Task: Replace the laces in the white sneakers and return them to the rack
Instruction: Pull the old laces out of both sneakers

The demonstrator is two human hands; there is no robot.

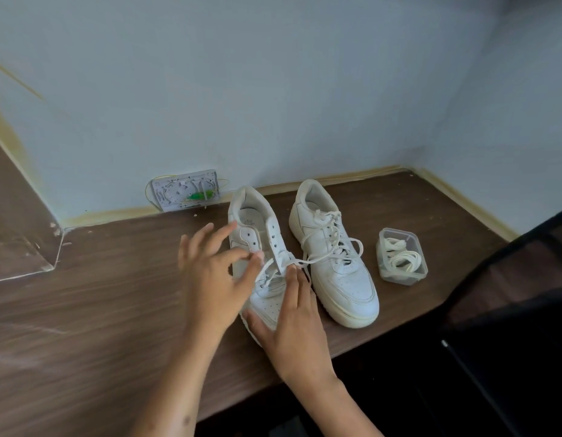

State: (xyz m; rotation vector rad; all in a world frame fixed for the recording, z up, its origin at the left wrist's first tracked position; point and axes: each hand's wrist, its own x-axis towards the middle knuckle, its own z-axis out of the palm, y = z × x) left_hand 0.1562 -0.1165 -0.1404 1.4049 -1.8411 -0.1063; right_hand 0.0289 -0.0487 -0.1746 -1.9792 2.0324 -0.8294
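Note:
Two white sneakers stand on a brown wooden surface (99, 304), toes toward me. The left sneaker (257, 234) has its upper eyelets bare and a loose white lace (275, 269) in its lower ones. My left hand (210, 272) pinches this lace between thumb and forefinger, with the other fingers spread. On the same sneaker's toe lies my right hand (289, 323), its fingers straight, a fingertip touching the lace. The right sneaker (333, 257) is fully laced, its lace ends hanging loose.
A small clear plastic container (402, 257) with coiled white laces sits to the right of the sneakers. A white wall box (185, 190) with wires and a green part is fixed behind them. A dark frame (506, 326) rises at the right, past the surface's front edge.

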